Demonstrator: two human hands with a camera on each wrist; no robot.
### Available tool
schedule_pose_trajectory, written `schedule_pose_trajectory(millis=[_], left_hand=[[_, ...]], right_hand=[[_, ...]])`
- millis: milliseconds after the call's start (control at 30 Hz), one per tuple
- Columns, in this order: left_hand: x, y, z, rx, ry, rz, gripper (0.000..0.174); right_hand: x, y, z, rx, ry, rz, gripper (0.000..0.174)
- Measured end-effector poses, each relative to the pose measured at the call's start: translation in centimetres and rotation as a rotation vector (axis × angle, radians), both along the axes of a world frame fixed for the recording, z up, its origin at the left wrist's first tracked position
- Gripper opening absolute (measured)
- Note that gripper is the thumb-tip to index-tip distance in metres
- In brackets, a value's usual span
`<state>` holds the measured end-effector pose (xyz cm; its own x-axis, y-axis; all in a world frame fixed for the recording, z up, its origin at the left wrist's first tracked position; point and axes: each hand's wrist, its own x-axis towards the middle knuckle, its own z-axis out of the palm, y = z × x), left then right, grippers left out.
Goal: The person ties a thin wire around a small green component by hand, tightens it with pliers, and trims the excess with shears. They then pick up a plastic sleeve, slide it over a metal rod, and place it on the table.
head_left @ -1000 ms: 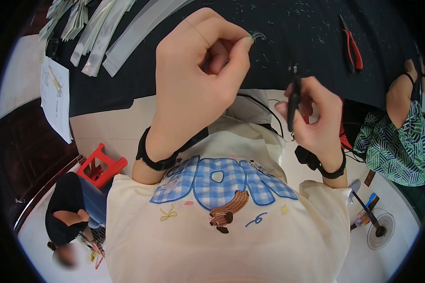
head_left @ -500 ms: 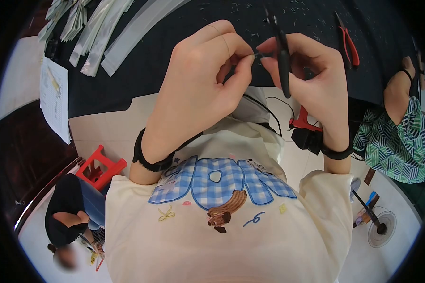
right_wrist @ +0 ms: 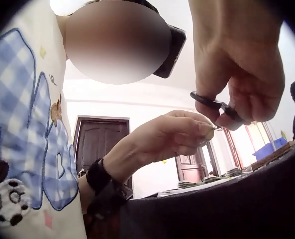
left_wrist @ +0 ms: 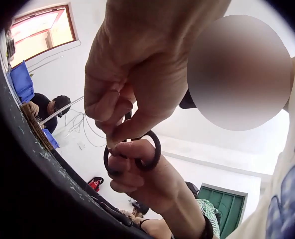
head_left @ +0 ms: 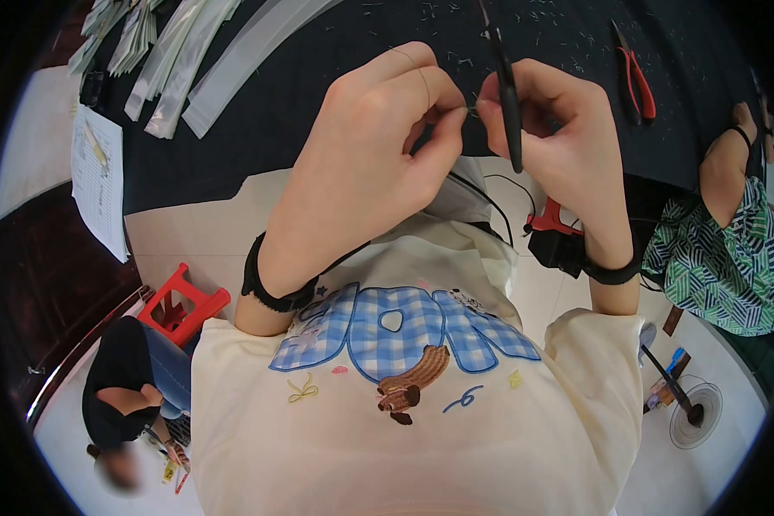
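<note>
Over the near edge of the black-covered table, my left hand (head_left: 387, 138) pinches something tiny between thumb and forefinger. In the right wrist view a fine, wire-like bit (right_wrist: 217, 128) sticks out from those fingertips; most of it is hidden. My right hand (head_left: 572, 129) holds black scissors (head_left: 509, 103), with fingers through the ring handles (left_wrist: 158, 152) seen in the left wrist view. The blades point away from me, toward the far side of the table. Right thumb and forefinger tips meet close beside the left fingertips, at the fine strands (head_left: 475, 105) between the hands.
Red-handled pliers (head_left: 636, 82) lie on the black cloth (head_left: 301, 95) at right, near scattered thread-like clippings (head_left: 533, 15). Clear plastic strips (head_left: 232, 82) and a written sheet (head_left: 99, 185) lie at left. A red stool (head_left: 181, 305) and seated people are nearby.
My right hand, with the scissors, has moved up and left to meet the left fingertips. My left hand has come slightly down and toward the right.
</note>
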<state>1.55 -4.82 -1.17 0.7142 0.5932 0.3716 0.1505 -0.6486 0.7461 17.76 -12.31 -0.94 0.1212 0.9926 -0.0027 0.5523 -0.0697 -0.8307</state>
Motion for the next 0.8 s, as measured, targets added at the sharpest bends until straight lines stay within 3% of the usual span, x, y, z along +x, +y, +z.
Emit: schedule_pose_trajectory(millis=[233, 300, 400, 633, 700, 800], left_hand=[[0.2, -0.2, -0.3, -0.035, -0.012, 0.015, 0.005], [0.1, -0.1, -0.4, -0.039, -0.012, 0.026, 0.005], [0.0, -0.1, -0.5, -0.040, -0.014, 0.036, 0.004], [0.0, 0.0, -0.4, -0.022, -0.017, 0.026, 0.005], [0.0, 0.0, -0.4, -0.031, -0.015, 0.019, 0.005], [0.1, -0.1, -0.3, -0.036, -0.012, 0.013, 0.006]], right_hand=[[0.1, -0.1, -0.3, -0.064, 0.112, -0.019, 0.009], [-0.2, -0.1, -0.8, 0.100, 0.244, -0.076, 0.013], [-0.2, -0.2, -0.9, 0.115, 0.297, -0.080, 0.010], [-0.3, -0.5, -1.1, 0.156, 0.154, -0.104, 0.015], [-0.2, -0.6, -0.4, 0.030, 0.064, -0.045, 0.013], [-0.2, -0.3, -0.5, 0.048, 0.061, -0.028, 0.012]])
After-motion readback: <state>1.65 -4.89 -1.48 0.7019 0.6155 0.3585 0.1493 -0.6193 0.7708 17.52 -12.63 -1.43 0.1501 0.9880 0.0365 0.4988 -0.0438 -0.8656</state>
